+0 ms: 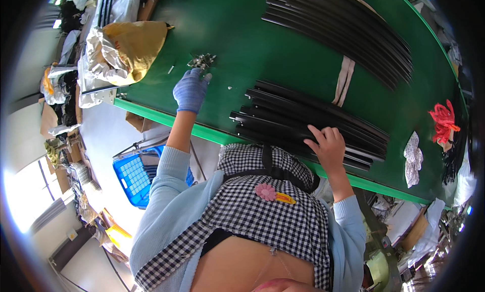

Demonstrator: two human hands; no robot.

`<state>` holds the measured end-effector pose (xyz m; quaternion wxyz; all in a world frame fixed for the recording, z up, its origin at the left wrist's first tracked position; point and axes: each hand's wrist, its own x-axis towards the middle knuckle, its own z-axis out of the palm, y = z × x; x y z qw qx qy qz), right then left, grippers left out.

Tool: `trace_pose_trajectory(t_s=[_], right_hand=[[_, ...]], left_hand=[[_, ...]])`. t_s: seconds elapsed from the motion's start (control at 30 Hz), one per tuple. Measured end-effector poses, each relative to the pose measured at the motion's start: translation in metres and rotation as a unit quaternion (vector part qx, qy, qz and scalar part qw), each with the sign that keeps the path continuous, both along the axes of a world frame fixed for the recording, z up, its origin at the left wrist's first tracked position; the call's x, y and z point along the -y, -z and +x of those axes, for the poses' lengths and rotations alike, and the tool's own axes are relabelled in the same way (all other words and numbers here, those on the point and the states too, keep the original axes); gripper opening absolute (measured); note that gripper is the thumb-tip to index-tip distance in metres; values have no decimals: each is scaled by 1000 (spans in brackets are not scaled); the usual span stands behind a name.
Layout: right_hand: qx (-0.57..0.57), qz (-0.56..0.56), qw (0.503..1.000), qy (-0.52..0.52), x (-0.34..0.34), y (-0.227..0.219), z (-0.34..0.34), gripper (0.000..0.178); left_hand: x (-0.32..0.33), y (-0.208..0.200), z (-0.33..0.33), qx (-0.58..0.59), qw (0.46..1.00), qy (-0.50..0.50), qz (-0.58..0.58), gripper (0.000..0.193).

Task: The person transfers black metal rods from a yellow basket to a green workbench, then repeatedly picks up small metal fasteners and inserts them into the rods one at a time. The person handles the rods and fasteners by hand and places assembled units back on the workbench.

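Note:
My left hand (191, 91), in a blue knitted glove, reaches to the near edge of a small heap of metal pieces (203, 61) on the green table (212, 97). Its fingers point into the heap, with the thumb apart from them; I see nothing held. The bare right hand (328, 146) rests on a row of long black strips or profiles (303, 115) along the table's near edge. Its thumb and fingers are spread over them, and the strips lie side by side, their left ends uneven.
A larger bundle of black strips (338, 32) lies farther back, with a pale cloth band (344, 80) between the groups. At left stands a yellow-and-white sack (134, 49). Red ribbon-like material (444, 121) and a patterned cloth (413, 158) lie right. A blue crate (130, 178) sits below.

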<state>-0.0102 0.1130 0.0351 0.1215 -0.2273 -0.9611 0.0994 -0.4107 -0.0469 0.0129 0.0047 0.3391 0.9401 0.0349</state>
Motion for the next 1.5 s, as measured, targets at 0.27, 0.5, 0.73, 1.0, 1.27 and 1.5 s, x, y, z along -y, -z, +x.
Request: trace_pose_trajectory(t_s=[0.27,0.5,0.73,1.0,1.27,1.5], right_hand=[[-35,-16,999,1,7,15,4,43],[-110,-100,988,47,16,-1,-8,32],[-243,-179,950,80,11,-24,-74,23],[-231,-476,848,-31,6,-38,-130,27],[-229,-636,728,114,-10,-19,-133,31],[-316,-621,689,201,-39,-5,-137,36]], left_hand=[[-15,8,-1,-50,998,9,-43,18],[-8,15,-3,-86,993,13,-84,29],[-1,12,-1,45,991,80,99,32],[-36,-103,104,771,602,24,206,54],[-59,-80,127,661,676,86,312,55],[-125,-53,92,702,609,56,366,38]])
